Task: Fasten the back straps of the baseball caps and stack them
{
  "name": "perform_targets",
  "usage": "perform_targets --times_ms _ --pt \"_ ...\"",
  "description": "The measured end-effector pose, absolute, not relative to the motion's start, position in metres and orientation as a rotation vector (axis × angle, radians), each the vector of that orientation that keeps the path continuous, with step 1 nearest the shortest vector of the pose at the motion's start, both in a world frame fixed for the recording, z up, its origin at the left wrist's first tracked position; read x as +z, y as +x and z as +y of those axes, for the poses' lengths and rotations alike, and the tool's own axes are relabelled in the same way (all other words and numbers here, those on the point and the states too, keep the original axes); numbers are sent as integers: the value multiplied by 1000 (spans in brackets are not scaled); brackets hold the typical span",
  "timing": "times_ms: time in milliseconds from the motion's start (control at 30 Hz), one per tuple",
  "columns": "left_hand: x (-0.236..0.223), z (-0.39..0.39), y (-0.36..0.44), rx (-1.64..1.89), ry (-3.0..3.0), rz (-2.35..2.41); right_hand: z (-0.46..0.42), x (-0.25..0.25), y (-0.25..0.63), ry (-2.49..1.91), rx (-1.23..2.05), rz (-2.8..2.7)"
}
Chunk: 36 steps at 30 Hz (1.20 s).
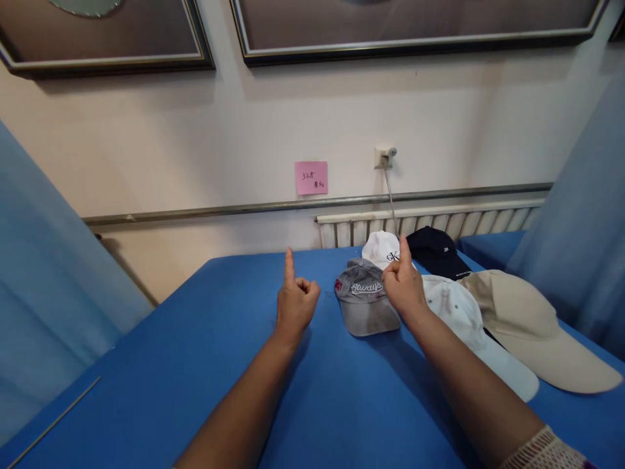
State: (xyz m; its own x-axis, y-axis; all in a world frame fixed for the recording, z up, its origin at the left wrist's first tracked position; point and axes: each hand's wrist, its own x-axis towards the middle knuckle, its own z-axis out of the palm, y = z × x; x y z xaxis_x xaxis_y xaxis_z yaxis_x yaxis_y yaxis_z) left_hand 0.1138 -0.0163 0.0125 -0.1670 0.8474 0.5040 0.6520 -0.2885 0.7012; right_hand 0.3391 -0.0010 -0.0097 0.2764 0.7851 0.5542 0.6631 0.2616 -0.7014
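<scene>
In the head view, the person's left hand [295, 309] hovers near the middle, toward 7 o'clock, above the blue-covered worktop [205, 332]; its index finger points to 12 o'clock, the other fingers are folded in, and nothing shows in its grasp. The right hand [404, 286] sits at 4 o'clock in a matching pose, index finger up, remaining fingers curled narrow, no object visible in it. It overlaps the edge of the grey cap [364, 312], which carries white lettering and lies at 3 o'clock from the left hand; whether the right hand touches it cannot be told. Measured from the right hand, a white cap [377, 246] with dark letters lies at 10 o'clock, partly behind the grey one, a navy cap [430, 246] at 2 o'clock, a pale cap [461, 312] at 4 o'clock, partly hidden by the forearm, and a broad-brimmed beige cap [527, 319] beyond it between 3 and 4. A thin rod [53, 420] lies toward 8 o'clock. On the wall, a pink note [311, 178] is at 12 o'clock, a socket [382, 158] with a cord at 1 o'clock, and a metal rail [195, 213] runs above a white radiator [344, 231].
</scene>
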Motion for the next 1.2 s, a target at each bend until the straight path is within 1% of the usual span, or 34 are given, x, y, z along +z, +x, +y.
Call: perform_targets --times_ms 333,467,600,667,733,800,867,1033,1100,1200 --pt "5 -10 112 1332 1945 1753 -2 -12 337 -1415 154 -1451" --pt "-26 -5 117 1186 1960 1576 3 -22 332 -1425 232 -1476" --pt "-71 -16 139 847 2398 1259 3 -50 322 -1434 354 -1449" --pt "-86 -19 151 705 2538 1201 -1 -68 317 -1431 400 -1407" --pt "-94 -16 158 666 2586 1220 -6 -83 314 -1416 439 -1365" --pt "-96 -7 158 725 2567 1267 -11 -94 313 -1378 465 -1309" --pt "-94 3 149 884 2456 1333 -13 -100 315 -1324 465 -1242" --pt "-78 13 110 1317 1860 1471 -7 -109 324 -1333 415 -1150" --pt "-69 9 98 1459 1539 1418 -4 -114 326 -1348 467 -1124" --pt "-56 -3 86 1570 1089 1177 0 -118 323 -1268 644 -1116"
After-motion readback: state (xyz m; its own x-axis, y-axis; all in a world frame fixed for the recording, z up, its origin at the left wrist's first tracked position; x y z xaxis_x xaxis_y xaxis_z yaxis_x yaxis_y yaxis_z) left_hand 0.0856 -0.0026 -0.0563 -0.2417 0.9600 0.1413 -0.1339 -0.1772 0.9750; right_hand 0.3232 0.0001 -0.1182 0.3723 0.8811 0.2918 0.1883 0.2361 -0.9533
